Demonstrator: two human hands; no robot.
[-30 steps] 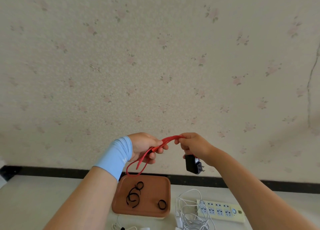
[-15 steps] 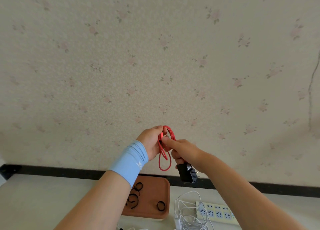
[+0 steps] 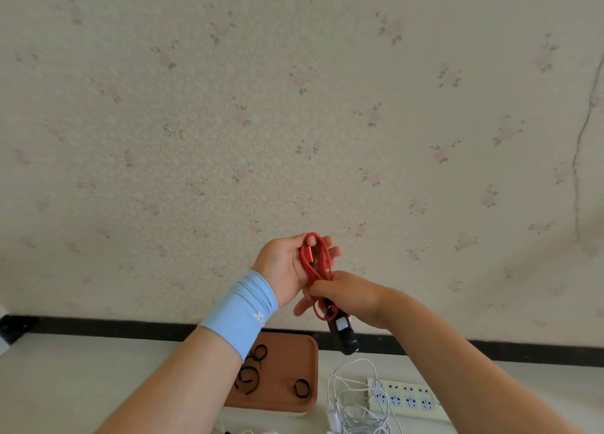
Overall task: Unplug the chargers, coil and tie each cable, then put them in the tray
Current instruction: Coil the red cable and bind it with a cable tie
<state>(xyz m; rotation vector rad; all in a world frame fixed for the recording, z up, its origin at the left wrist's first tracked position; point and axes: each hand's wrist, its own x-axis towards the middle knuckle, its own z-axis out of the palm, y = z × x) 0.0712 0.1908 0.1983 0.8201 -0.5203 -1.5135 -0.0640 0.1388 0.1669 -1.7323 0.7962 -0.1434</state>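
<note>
I hold a red cable (image 3: 318, 260) up in front of the wall, folded into several long loops. My left hand (image 3: 287, 267), with a blue wristband, keeps the top of the loops against its palm, the red plug end showing there. My right hand (image 3: 349, 294) pinches the loops lower down. The cable's black charger (image 3: 343, 334) hangs just below my right hand. On the table below stands the brown tray (image 3: 294, 352) with several black ties (image 3: 251, 370) in it.
A white power strip (image 3: 408, 397) lies right of the tray, with a loose white cable (image 3: 354, 397) and white charger heaped at its left end. More white cable ends show at the bottom edge. A black strip runs along the wall behind the table.
The red cable was stretched between my hands; now it is folded into loops in my left hand. My right hand slid down the loops and the charger hangs lower.
</note>
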